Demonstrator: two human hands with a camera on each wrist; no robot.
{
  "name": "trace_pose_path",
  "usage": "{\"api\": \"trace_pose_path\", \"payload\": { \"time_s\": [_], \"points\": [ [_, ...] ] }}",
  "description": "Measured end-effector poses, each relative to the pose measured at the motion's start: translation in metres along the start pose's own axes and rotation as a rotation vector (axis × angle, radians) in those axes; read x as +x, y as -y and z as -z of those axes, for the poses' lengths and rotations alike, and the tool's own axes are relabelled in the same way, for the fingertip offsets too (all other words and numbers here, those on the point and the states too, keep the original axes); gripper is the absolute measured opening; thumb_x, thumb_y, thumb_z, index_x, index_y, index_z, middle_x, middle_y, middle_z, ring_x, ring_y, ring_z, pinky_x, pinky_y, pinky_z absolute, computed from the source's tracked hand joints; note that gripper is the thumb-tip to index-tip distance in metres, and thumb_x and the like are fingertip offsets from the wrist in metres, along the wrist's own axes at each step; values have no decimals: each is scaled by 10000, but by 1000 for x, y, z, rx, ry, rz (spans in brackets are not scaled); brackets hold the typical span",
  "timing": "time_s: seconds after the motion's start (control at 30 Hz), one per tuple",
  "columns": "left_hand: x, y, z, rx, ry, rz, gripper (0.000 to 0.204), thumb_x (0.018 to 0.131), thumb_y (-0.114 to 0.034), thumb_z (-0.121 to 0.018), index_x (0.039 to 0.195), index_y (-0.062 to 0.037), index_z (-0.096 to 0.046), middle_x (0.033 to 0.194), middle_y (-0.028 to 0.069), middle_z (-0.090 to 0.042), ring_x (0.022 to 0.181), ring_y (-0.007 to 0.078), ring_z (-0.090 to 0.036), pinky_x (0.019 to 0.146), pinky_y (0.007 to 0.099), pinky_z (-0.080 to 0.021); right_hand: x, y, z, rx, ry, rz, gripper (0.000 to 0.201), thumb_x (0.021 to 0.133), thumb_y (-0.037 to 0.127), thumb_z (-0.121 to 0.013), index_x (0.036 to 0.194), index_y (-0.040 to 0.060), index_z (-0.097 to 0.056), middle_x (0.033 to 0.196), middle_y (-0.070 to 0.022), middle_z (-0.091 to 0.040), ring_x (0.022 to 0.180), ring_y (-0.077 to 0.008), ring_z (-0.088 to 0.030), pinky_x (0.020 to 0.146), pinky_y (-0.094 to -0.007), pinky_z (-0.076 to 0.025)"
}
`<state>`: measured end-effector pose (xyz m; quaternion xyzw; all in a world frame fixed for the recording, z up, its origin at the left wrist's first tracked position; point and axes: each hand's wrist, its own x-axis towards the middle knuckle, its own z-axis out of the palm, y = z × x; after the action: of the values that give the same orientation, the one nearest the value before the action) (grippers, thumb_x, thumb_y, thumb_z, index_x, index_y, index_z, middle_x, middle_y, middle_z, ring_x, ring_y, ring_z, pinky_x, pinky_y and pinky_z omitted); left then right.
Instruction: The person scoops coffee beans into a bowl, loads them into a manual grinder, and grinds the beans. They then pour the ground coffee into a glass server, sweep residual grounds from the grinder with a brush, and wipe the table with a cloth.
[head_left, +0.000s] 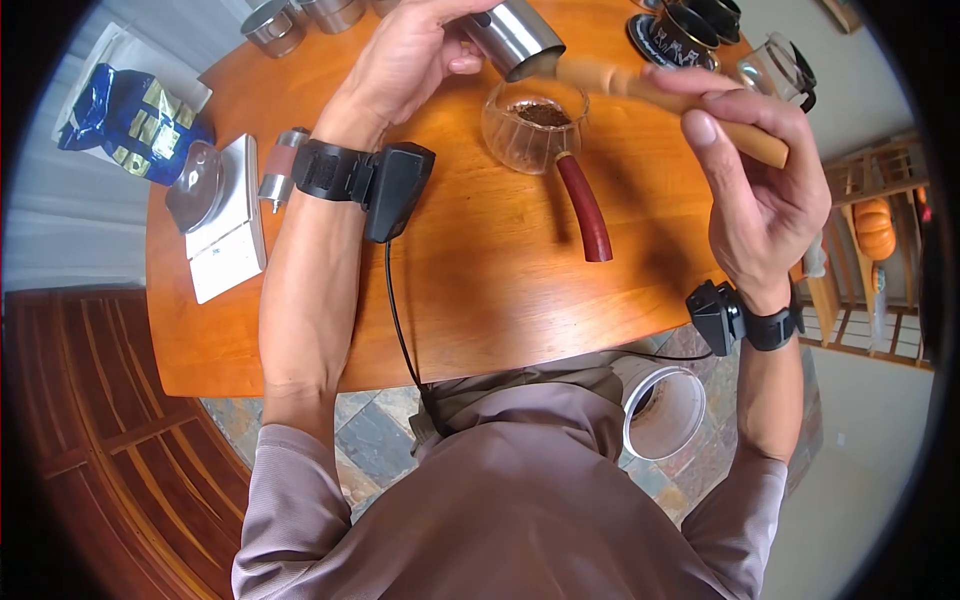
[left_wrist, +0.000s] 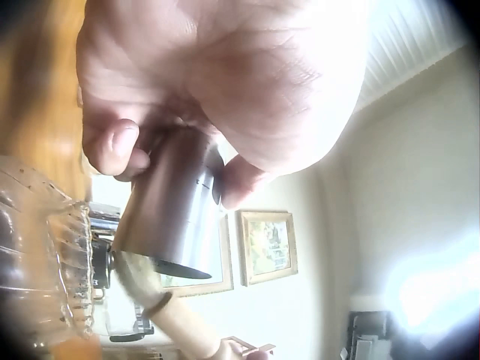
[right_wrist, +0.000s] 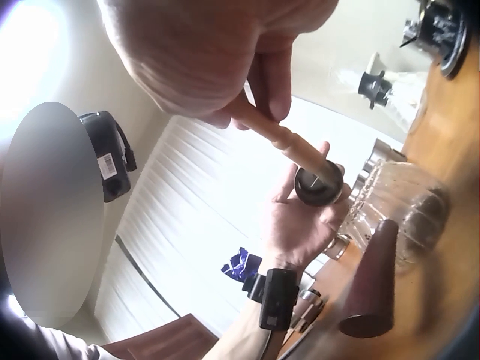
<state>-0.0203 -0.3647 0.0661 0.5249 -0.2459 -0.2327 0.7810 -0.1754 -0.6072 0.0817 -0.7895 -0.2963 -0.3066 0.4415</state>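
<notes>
My left hand (head_left: 405, 65) grips a steel cylinder (head_left: 517, 42) and tips it, mouth down and toward the right. In my right hand (head_left: 765, 190) is a brush with a turned wooden handle (head_left: 640, 88), held between thumb and fingers. The pale bristles (left_wrist: 135, 274) reach into the mouth of the cylinder. Just beneath stands a ribbed glass pot (head_left: 505, 145) with dark brown grounds (head_left: 543, 114) inside. Its dark red handle (head_left: 583, 208) points toward me. The right wrist view looks into the dark cylinder mouth (right_wrist: 319, 187) with the brush in it.
At left lie a blue bag (head_left: 140, 120), a clear dome-shaped piece (head_left: 196, 190), a white flat item (head_left: 232, 225) and a banded steel cylinder (head_left: 281, 168). Steel cups (head_left: 274, 28) stand behind; dark cups (head_left: 682, 38) and a glass carafe (head_left: 765, 68) sit back right. A white bucket (head_left: 678, 415) stands below the table edge.
</notes>
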Motion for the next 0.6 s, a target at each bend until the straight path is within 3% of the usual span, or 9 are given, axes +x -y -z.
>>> {"api": "trace_pose_path", "payload": {
  "time_s": [0.17, 0.33, 0.4, 0.6],
  "points": [
    [0, 0, -2, -8, -22, -7, 426, 1073, -194, -519, 1435, 30, -519, 887, -4, -570, 628, 53, -461, 528, 207, -361, -7, 6, 13, 84, -56, 10, 124, 1007, -65, -546, 1127, -35, -546, 1159, -306, -687, 1111, -437, -685, 1016, -538, -541],
    [1, 2, -4, 0, -10, 9, 430, 1071, -196, -526, 1438, 29, -515, 912, 1, -582, 655, 53, -493, 536, 201, -377, -3, -1, -4, 110, -126, -37, 141, 993, -71, -572, 1128, -30, -577, 1118, -289, -710, 1110, -407, -693, 1027, -512, -536],
    [3, 2, 0, -22, 81, -31, 428, 1071, -200, -529, 1435, 24, -518, 934, 8, -600, 675, 54, -510, 544, 201, -384, -9, 0, 1, 101, -101, -68, 148, 990, -76, -572, 1129, -28, -577, 1122, -286, -710, 1110, -404, -693, 1028, -514, -536],
    [-1, 0, -6, 48, 19, -13, 412, 1070, -196, -531, 1427, 11, -532, 926, 6, -607, 688, 55, -521, 555, 206, -393, -8, 0, 8, 144, -177, -62, 127, 1010, -52, -549, 1129, -30, -590, 1164, -281, -701, 1114, -416, -691, 1023, -516, -546]
  ]
}}
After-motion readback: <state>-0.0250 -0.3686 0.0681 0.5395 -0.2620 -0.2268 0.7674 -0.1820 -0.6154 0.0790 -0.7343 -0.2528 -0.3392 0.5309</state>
